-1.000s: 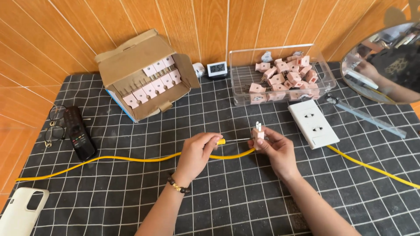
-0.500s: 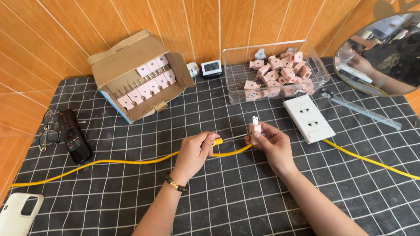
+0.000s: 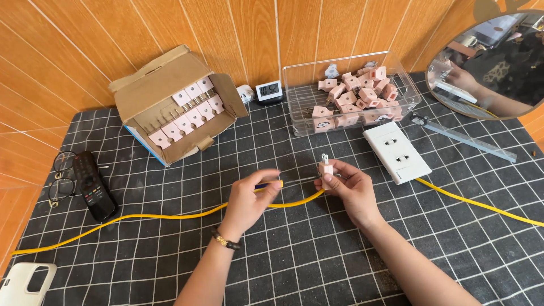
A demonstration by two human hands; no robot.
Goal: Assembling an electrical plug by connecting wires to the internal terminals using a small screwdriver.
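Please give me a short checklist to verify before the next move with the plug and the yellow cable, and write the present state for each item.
1. Right hand grips the small pink plug, prongs up: ok.
2. Left hand pinches the yellow cable near its end: ok.
3. Cable end is apart from the plug, not yet joined: ok.
4. Stripped wires at the cable end are ready: cannot tell, fingers cover them.
5. White socket plate lies close to the right hand, nothing plugged in its front: ok.
6. Cable lies free across the checked mat, with no knots: ok.
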